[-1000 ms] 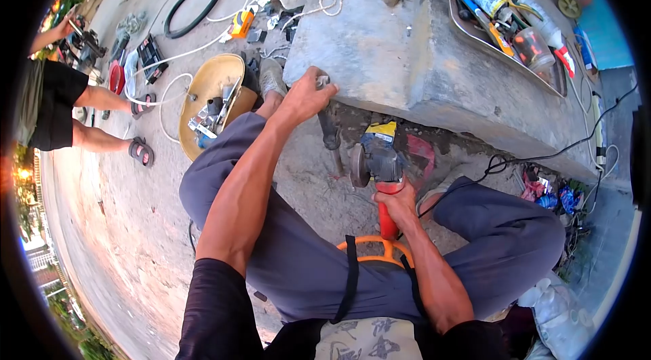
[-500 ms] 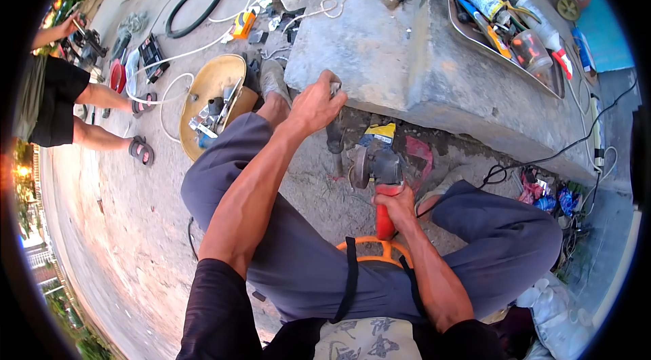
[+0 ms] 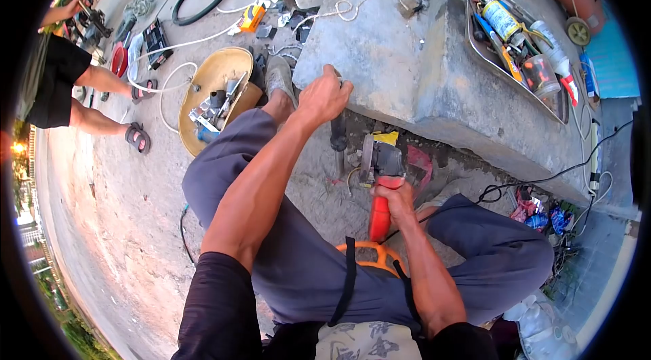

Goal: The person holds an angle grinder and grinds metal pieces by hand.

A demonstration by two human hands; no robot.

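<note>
Pointing grinder (image 3: 380,216) headfirst toward slab (image 3: 366,48), long axis running forward; right hand (image 3: 396,198) grip wrapped round it, left hand (image 3: 324,95) grip unclear

place: open-air workshop | signs: tool tray (image 3: 468,21), angle grinder (image 3: 388,158), concrete ground (image 3: 129,224), greenery (image 3: 60,302)

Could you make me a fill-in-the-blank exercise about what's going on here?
The angle grinder is gripped by the ____ hand.
The grinder's handle is coloured ____.
Leaving the lower legs bare, the other person wears black ____.
The large ring near the orange box is coloured ____.

Missing words: right; red; shorts; black.
</note>
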